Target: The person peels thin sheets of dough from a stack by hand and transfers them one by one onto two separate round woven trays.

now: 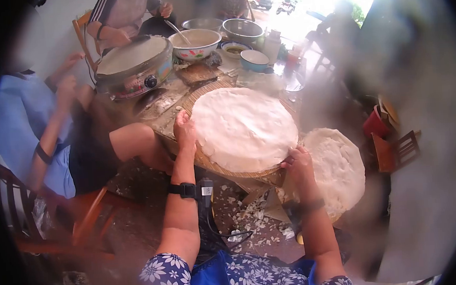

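Observation:
A round woven tray [198,95] lies in front of me on the near edge of the table, with a broad, pale, floppy round flatbread [245,128] covering most of it. My left hand [186,132] is closed at the tray's left rim, beside the flatbread. At the lower right edge, my right hand [299,165] has its fingers pinched at the rim; the exact contact is partly hidden. A second pale round stack of flatbread [336,170] sits just right of and below my right hand.
A round electric griddle [134,59] stands at the back left, next to a flowered batter bowl [196,44] with a ladle. Behind are a steel basin [243,31] and a blue bowl [254,60]. One person [34,128] sits left, another [126,18] behind the griddle. Scraps litter the floor [251,219].

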A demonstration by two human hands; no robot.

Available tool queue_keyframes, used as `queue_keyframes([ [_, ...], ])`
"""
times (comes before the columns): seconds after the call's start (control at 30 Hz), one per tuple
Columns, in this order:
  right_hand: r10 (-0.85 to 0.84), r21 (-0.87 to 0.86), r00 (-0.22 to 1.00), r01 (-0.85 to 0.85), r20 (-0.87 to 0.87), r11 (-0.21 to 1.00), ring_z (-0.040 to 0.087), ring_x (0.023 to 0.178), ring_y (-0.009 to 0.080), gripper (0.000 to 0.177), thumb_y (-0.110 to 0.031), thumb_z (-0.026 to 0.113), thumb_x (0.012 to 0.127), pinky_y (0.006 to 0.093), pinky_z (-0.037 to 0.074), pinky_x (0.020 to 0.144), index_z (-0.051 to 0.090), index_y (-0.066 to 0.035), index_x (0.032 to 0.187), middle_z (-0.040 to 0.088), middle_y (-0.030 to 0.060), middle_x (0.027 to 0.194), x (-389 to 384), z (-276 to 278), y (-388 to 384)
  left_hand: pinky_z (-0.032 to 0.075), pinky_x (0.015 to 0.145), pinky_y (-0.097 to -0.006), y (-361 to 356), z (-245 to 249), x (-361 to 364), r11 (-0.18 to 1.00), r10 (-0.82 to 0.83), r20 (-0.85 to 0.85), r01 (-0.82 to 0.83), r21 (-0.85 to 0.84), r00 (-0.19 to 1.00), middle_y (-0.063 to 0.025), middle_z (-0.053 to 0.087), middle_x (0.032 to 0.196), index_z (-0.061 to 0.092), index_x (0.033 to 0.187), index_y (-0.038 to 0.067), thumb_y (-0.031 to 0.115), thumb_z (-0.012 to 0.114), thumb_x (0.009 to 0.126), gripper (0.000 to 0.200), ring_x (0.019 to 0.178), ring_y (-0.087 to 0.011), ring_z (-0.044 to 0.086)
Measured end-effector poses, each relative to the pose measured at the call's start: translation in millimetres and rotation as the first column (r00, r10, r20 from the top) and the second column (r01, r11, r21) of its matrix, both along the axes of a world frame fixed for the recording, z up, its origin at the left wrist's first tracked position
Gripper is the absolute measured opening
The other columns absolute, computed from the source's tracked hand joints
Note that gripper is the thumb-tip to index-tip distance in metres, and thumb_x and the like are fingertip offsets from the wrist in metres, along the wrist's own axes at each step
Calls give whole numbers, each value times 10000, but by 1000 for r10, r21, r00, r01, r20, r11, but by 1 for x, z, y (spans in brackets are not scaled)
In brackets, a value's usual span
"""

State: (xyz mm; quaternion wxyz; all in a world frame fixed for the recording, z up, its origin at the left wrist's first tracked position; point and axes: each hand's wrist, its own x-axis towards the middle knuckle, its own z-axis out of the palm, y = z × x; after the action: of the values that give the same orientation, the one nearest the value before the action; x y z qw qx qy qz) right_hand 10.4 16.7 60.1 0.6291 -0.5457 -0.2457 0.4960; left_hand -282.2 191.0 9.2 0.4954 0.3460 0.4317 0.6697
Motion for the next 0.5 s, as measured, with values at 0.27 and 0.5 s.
queue_keyframes([
  [0.27,-43,-77,992,53,120,996,561,543,110,194,-67,481,836,234,485,437,515,-48,1026,585,32,773,4,5,-3,345,504,-183,-14,25,-13,997,-60,95,64,-38,994,45,422,765,419,1260,8,45,475,814,450,588,-43,396],
  [0.5,-155,-102,933,197,324,975,577,537,97,355,-73,564,805,221,445,397,493,-17,1148,607,55,800,6,-8,-3,428,853,-290,3,7,-12,994,-112,-93,111,-18,989,-90,517,1089,422,1275,-66,101,508,832,480,989,-171,511],
])
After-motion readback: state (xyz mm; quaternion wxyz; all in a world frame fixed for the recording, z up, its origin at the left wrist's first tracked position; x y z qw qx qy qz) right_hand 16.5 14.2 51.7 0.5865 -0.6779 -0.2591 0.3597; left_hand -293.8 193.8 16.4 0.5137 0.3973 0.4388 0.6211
